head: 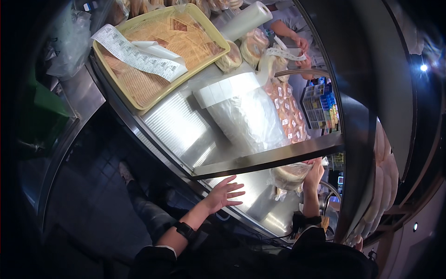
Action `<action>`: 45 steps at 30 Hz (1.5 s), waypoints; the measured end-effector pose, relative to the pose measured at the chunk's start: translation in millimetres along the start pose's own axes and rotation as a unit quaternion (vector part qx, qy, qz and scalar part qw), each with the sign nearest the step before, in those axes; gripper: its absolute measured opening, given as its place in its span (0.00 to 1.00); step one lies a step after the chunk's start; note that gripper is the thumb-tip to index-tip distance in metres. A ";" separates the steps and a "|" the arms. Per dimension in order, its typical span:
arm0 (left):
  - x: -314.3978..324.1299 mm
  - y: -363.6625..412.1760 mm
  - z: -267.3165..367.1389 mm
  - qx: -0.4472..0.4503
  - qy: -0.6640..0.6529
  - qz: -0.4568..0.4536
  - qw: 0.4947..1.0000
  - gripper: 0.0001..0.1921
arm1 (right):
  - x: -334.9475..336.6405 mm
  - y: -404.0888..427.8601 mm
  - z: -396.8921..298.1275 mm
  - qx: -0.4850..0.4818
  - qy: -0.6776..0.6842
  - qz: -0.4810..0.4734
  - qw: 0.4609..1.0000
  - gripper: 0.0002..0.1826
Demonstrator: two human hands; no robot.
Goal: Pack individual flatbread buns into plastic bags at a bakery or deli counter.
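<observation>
My left hand (pixel 224 195) is held over the near edge of the steel counter (pixel 252 195), its fingers spread and nothing in them. Round bread in a clear plastic bag (pixel 291 176) is gripped by my right hand (pixel 314 174) at its right side; part of that hand is hidden behind the bag and a metal bar. Beyond the bar lies a stack of clear plastic bags (pixel 247 115) with a white strip (pixel 228 90) across its far end. Farther right, many small packed items with labels (pixel 287 111) stand in rows.
A metal bar (pixel 268 157) crosses above the counter. A yellow paper-lined tray (pixel 139 110) holds a strip of printed labels (pixel 139 55). Past it lie a roll of clear plastic bags (pixel 247 21) and bagged round breads (pixel 254 45). Another person's hands (pixel 302 52) hold a label strip opposite.
</observation>
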State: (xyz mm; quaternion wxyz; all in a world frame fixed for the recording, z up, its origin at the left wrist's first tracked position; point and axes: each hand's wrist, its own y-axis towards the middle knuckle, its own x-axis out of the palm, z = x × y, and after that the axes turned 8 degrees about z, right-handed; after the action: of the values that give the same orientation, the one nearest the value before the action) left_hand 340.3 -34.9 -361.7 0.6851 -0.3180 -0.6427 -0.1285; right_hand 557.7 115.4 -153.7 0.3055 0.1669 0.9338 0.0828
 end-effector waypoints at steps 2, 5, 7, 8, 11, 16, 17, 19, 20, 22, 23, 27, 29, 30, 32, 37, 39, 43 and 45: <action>-10.5 -5.0 1.4 -0.005 0.009 0.009 1.000 0.35 | -6.2 47.8 -7.3 0.003 0.019 -0.005 1.000 0.19; -17.8 -18.2 4.5 -0.012 0.017 0.025 0.999 0.31 | -18.4 140.0 17.7 0.015 0.216 -0.130 0.968 0.27; -31.3 -33.2 1.4 -0.010 0.046 0.056 0.997 0.30 | 18.2 168.5 13.4 0.038 0.183 -0.083 0.979 0.28; -39.9 -40.5 -2.4 -0.010 0.044 0.075 0.996 0.26 | 45.9 174.8 5.4 0.056 0.147 -0.035 0.987 0.29; -37.4 -41.2 -6.1 -0.023 0.040 0.106 0.993 0.24 | 61.4 240.4 11.0 -0.035 -0.061 0.023 0.997 0.33; -42.8 -51.5 -22.2 -0.007 0.052 0.145 0.988 0.23 | 125.8 309.1 41.7 0.017 -0.186 0.066 0.980 0.27; -46.5 -60.0 -22.6 0.000 0.030 0.158 0.987 0.24 | 146.7 307.1 48.4 -0.073 -0.319 0.067 0.943 0.27; -49.9 -55.7 -28.1 0.016 -0.016 0.146 0.989 0.26 | 156.9 334.8 64.5 -0.138 -0.434 0.043 0.889 0.27; -56.6 -60.9 -35.1 0.026 -0.041 0.155 0.987 0.27 | 188.0 304.7 74.6 -0.059 -0.325 0.007 0.944 0.27; -59.0 -55.2 -43.3 0.035 -0.065 0.147 0.986 0.28 | 203.3 284.9 74.1 0.012 -0.212 -0.022 0.977 0.26; -57.8 -50.3 -43.4 0.034 -0.063 0.140 0.988 0.28 | 199.2 290.4 81.4 0.027 -0.156 -0.008 0.987 0.26; -59.9 -58.6 -44.4 0.050 -0.038 0.160 0.985 0.31 | 213.3 271.0 75.6 0.030 -0.135 0.058 0.989 0.26; -59.1 -58.9 -45.3 0.053 -0.044 0.163 0.984 0.32 | 209.3 282.8 76.0 0.004 -0.149 0.099 0.984 0.26; -56.2 -47.7 -42.3 0.055 -0.048 0.129 0.989 0.33 | 180.3 329.6 84.0 -0.046 -0.149 0.147 0.977 0.25; -60.9 -51.7 -44.4 0.065 -0.058 0.131 0.987 0.34 | 190.8 325.3 96.2 -0.058 -0.061 0.175 0.981 0.24; -68.3 -65.8 -50.2 0.062 -0.047 0.155 0.985 0.38 | 210.4 285.8 122.7 0.033 0.081 -0.006 0.996 0.25; -67.9 -65.3 -49.8 0.062 -0.047 0.141 0.987 0.37 | 200.1 293.2 126.9 0.050 0.059 0.002 0.997 0.24; -71.9 -72.0 -48.1 0.068 -0.054 0.145 0.986 0.36 | 198.2 280.3 125.9 0.022 -0.103 0.083 0.991 0.26; -68.7 -66.0 -47.2 0.059 -0.047 0.136 0.988 0.36 | 176.4 302.5 143.4 -0.090 -0.271 0.172 0.943 0.28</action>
State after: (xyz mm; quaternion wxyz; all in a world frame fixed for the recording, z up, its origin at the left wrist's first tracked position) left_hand 329.7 -129.8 -408.6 0.6831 -0.3673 -0.6309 0.0194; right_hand 588.8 468.4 -286.5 0.5414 0.3132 0.7616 0.1694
